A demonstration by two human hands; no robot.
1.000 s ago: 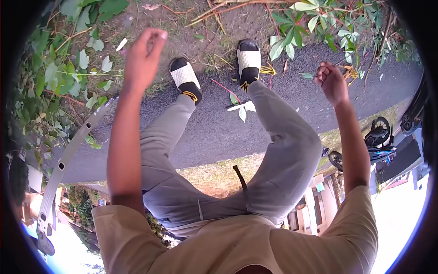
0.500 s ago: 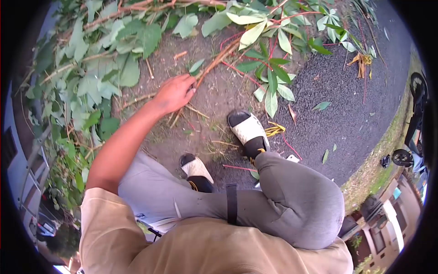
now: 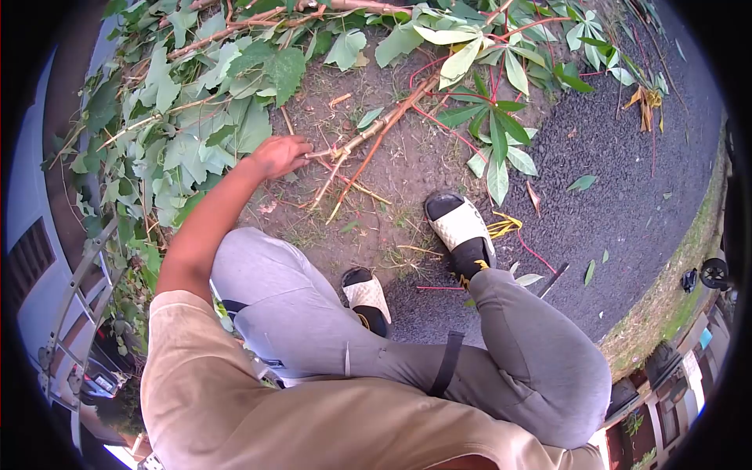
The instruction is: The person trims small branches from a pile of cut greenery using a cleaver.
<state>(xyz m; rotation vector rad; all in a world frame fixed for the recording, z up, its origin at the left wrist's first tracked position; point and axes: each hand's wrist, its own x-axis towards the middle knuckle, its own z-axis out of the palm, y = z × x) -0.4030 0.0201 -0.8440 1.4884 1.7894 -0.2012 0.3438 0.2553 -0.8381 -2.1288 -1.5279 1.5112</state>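
Note:
My left hand [image 3: 280, 156] reaches low over the bare soil, its fingers pinched together at the tip of a short side twig of a cut branch [image 3: 368, 135]. The branch lies on the ground and forks near the hand. A thin reddish-brown stem [image 3: 374, 153] lies across it. Toward its far end are long-fingered green leaves [image 3: 501, 129]. Left of the hand spreads a heap of broad lobed leaves [image 3: 184, 153]. My right hand is out of the picture.
My feet, in pale slide sandals [image 3: 460, 227], stand at the border of soil and dark asphalt [image 3: 619, 172]. A yellow strip [image 3: 504, 225] and loose leaves lie nearby. Thicker branches [image 3: 352, 6] cross the far side. A metal frame [image 3: 78, 286] stands at far left.
My left hand has drawn back leftward along the branch, uncovering its fork. The whole view has shifted, so the ground and feet appear farther right.

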